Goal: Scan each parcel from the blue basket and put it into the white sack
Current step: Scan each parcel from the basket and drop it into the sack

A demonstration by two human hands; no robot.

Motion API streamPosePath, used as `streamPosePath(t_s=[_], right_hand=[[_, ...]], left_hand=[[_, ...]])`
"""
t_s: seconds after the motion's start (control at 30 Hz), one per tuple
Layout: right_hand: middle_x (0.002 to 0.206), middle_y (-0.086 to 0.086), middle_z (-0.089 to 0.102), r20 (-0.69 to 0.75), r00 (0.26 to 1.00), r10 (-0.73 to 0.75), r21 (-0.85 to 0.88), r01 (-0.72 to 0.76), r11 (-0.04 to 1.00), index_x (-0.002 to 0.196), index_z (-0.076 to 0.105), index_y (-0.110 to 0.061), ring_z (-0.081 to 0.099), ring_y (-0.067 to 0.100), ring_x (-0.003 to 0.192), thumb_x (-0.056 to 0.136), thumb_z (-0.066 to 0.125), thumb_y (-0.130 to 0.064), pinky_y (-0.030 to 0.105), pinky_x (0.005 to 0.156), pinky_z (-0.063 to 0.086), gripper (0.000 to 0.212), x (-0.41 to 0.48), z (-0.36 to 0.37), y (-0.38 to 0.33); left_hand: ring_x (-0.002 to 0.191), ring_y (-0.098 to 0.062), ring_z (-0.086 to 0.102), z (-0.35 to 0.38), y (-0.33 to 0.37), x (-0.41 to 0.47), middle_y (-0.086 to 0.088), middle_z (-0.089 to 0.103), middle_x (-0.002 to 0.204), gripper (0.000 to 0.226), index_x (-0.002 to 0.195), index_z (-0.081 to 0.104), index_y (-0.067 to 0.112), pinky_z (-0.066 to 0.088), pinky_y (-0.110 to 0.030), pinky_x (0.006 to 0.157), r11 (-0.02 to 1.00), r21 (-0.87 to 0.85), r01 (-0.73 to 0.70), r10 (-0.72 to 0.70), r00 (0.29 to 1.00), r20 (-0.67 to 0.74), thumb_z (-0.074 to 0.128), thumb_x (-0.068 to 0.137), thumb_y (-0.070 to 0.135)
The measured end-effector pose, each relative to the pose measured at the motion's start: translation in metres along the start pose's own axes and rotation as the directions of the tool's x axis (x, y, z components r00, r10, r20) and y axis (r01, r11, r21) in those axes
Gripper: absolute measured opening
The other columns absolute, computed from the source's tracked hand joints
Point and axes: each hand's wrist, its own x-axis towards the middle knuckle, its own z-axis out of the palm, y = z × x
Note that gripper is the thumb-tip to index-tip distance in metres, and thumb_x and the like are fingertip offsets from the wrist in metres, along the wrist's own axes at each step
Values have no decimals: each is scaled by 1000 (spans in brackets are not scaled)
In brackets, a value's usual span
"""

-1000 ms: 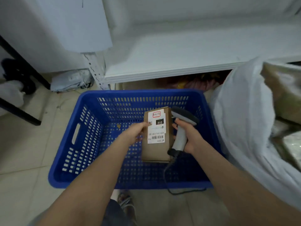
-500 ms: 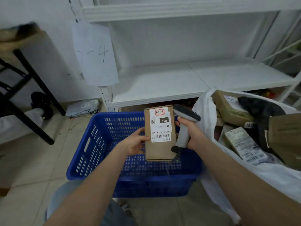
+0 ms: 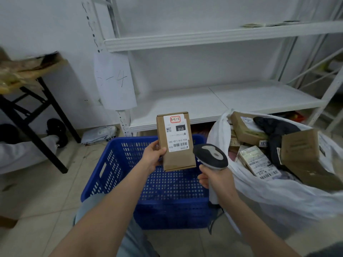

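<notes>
Parcel lifted clear of the basket, scanner at its label

Head view: the brown parcel [image 3: 175, 141] was low inside the blue basket [image 3: 111, 164] a second ago; now the left hand [image 3: 153, 157] holds it upright above the basket's far rim, label side towards the camera. Its grip is a pinch on the parcel's left edge, thumb on the front. The right hand [image 3: 216, 179] has its grip wrapped round the handle of the scanner [image 3: 210, 156], whose head now sits just beside the parcel's lower right corner, near the barcode. Whether the scan has registered cannot be told. Judging by this, the parcel is being scanned or just has been, and the drop into the sack comes next.

No other parcel shows in the part of the basket's floor that is in view. On the right, the white sack [image 3: 259, 197] stands open and holds brown boxes [image 3: 304, 154], a labelled packet [image 3: 258, 162] and a dark item [image 3: 274, 127].
</notes>
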Motion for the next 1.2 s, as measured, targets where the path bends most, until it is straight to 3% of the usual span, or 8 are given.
streamPosePath(t_s=[0.13,0.33,0.43,0.5,0.63,0.9,1.07,1.2], right_hand=[[60,8,68,28,1000,-1,-50,2,999,74,69,-4,61,12,48,85,71,-12,21,50,50,13,-18,3,6],[58,7,67,15,1000,21,-109,-19,994,68,68,-6,59,13,49,85,69,-12,29,61,56,17,-27,1,4],[51,5,62,62,996,70,-39,-67,997,67,63,-3,55,18,51,89,64,-8,21,50,51,23,-28,-4,0],[50,2,61,48,998,48,-31,-46,998,67,62,-5,56,18,51,88,64,-8,19,43,47,21,-29,-4,-1],[53,1,60,-3,1000,-4,-86,4,996,65,62,-10,57,12,48,84,68,-11,22,47,46,19,-32,-3,0],[49,-3,58,-13,1000,-11,-98,10,995,61,61,-12,55,11,45,83,68,-11,24,47,45,23,-34,-11,-5],[34,-5,50,145,969,199,-15,-199,980,65,52,-7,47,2,27,96,53,-1,12,36,38,31,-32,-22,-15],[48,2,60,46,992,115,-48,-113,992,70,61,-4,54,8,40,89,63,-7,19,48,47,20,-32,-24,-16]], left_hand=[[114,-25,53,9,-2,-5,-5,54,132,56,142,42,20,52,-45,85,1000,13,-13,14,1000,-22,60,91,7],[117,-25,53,16,-3,-5,-3,56,129,54,141,43,21,48,-50,96,998,50,-24,25,999,-22,60,91,8],[119,-26,51,19,-1,-5,-4,54,131,55,142,42,22,47,-52,97,997,66,-27,28,999,-27,60,91,8],[119,-26,51,21,0,-6,-4,52,132,56,143,40,21,48,-51,96,997,74,-30,33,999,-36,59,92,8],[110,-21,50,25,2,-7,-4,52,132,57,143,38,20,48,-44,85,995,82,-50,52,998,-20,59,92,8],[115,-23,50,34,6,-8,-3,53,130,57,144,37,20,48,-49,92,995,87,-43,44,999,-5,58,92,8],[112,-23,51,42,8,-10,-4,54,131,58,144,38,20,49,-46,88,993,95,-65,64,998,15,59,92,9],[108,-20,51,50,11,-12,-4,53,131,58,144,37,20,48,-45,87,990,113,-81,80,997,16,58,92,9]])
